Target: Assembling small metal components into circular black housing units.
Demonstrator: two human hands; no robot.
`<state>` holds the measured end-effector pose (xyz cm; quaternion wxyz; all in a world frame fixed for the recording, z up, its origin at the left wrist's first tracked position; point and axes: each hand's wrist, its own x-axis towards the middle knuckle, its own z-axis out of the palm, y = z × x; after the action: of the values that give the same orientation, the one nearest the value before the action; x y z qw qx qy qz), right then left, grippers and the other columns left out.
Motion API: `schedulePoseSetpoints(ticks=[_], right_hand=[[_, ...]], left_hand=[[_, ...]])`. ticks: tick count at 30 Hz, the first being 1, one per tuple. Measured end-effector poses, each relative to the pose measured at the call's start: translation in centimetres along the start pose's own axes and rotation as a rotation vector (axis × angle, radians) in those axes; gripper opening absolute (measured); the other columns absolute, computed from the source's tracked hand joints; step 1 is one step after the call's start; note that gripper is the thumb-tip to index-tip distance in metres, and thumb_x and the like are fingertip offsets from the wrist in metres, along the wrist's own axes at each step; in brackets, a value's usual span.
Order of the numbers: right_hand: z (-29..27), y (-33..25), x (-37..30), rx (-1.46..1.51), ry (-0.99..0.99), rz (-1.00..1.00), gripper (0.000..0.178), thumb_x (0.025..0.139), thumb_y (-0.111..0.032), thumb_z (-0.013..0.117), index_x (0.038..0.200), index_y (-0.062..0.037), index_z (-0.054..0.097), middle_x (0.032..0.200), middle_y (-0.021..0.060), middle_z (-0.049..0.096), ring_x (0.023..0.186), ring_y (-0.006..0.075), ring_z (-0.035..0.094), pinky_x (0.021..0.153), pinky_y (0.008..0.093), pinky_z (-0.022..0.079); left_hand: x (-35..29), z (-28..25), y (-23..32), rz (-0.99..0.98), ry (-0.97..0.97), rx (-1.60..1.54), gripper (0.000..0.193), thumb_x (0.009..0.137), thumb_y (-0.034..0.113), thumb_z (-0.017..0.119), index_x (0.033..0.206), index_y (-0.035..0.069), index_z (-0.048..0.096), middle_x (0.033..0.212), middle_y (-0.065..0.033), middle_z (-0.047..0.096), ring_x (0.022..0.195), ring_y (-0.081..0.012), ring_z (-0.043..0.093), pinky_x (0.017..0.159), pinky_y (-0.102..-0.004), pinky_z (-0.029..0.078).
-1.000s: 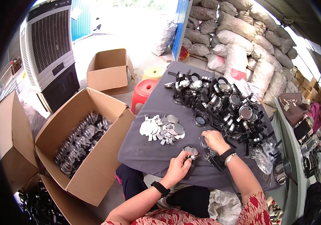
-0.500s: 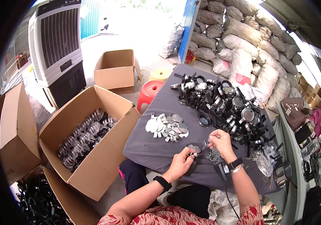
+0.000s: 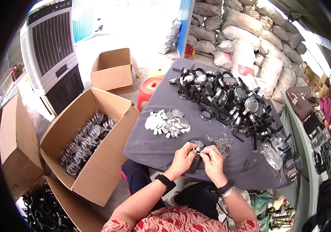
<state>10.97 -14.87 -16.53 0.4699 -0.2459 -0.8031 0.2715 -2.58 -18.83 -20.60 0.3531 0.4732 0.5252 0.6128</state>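
In the head view, my left hand pinches a watch with a round dark face and a black strap at the table's near edge. My right hand is beside it, thumb and fingers pinched together at the watch's near side. Whatever small piece those fingers hold is too small to make out. Just beyond my right hand lies a loose heap of small thin metal pieces. A pile of flat silver discs with tabs sits to the left.
A large heap of black-strapped watches covers the table's far right, with a clear plastic bag near it. Left of the grey-covered table stand an open carton of wrapped watches and a red stool. Another person is at far right.
My right hand has moved left and down from above the metal heap to the watch, meeting my left hand. The whole view has shifted slightly.
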Motion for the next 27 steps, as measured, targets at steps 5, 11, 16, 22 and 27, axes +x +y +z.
schedulePoseSetpoints(ticks=[5, 11, 16, 22, 27], right_hand=[[1.3, 1.0, -0.4, -0.110, 0.081, -0.013, 0.010, 0.081, 0.003, 0.061, 0.086, -0.0018, 0.054, 0.081, 0.0111, 0.056, 0.068, 0.0259, 0.058, 0.060, 0.0325, 0.047], [1.3, 1.0, -0.5, -0.129, 0.129, -0.058, 0.010, 0.082, 0.002, 0.061, 0.088, -0.0023, 0.055, 0.082, 0.0116, 0.057, 0.068, 0.0282, 0.060, 0.059, 0.0349, 0.048], [1.8, 1.3, -0.5, -0.115, 0.076, -0.034, 0.011, 0.080, 0.000, 0.061, 0.087, -0.0028, 0.054, 0.080, 0.0117, 0.054, 0.072, 0.0306, 0.059, 0.062, 0.0378, 0.048], [1.2, 1.2, -0.4, -0.161, 0.026, 0.039, 0.010, 0.083, -0.006, 0.060, 0.087, -0.0033, 0.051, 0.081, 0.0115, 0.055, 0.075, 0.0324, 0.059, 0.064, 0.0406, 0.048], [-2.6, 0.2, 0.2, -0.234, 0.026, 0.022, 0.008, 0.082, -0.007, 0.064, 0.085, -0.0042, 0.056, 0.076, 0.0105, 0.055, 0.066, 0.0307, 0.059, 0.057, 0.0373, 0.046]], left_hand=[[-0.1, -0.1, 0.2, -0.044, -0.032, -0.079, 0.017, 0.092, 0.005, 0.049, 0.107, 0.003, 0.056, 0.061, 0.0031, 0.052, 0.047, -0.0021, 0.044, 0.041, -0.0203, 0.037], [-0.3, -0.2, 0.6, -0.090, -0.093, -0.180, 0.021, 0.090, 0.004, 0.052, 0.110, 0.002, 0.055, 0.065, 0.0009, 0.054, 0.047, -0.0030, 0.044, 0.041, -0.0201, 0.037], [-0.5, -0.6, 0.1, -0.059, -0.062, -0.190, 0.018, 0.091, 0.002, 0.053, 0.109, 0.004, 0.054, 0.069, 0.0009, 0.057, 0.049, -0.0020, 0.044, 0.040, -0.0184, 0.036], [-0.1, 0.5, 0.3, -0.042, 0.039, -0.121, 0.015, 0.087, -0.002, 0.052, 0.101, 0.002, 0.055, 0.064, 0.0035, 0.054, 0.053, 0.0000, 0.041, 0.045, -0.0194, 0.032], [-0.1, 0.6, 0.0, -0.071, 0.053, -0.129, 0.014, 0.087, -0.002, 0.051, 0.100, 0.003, 0.055, 0.066, 0.0037, 0.056, 0.053, 0.0004, 0.040, 0.045, -0.0188, 0.031]])
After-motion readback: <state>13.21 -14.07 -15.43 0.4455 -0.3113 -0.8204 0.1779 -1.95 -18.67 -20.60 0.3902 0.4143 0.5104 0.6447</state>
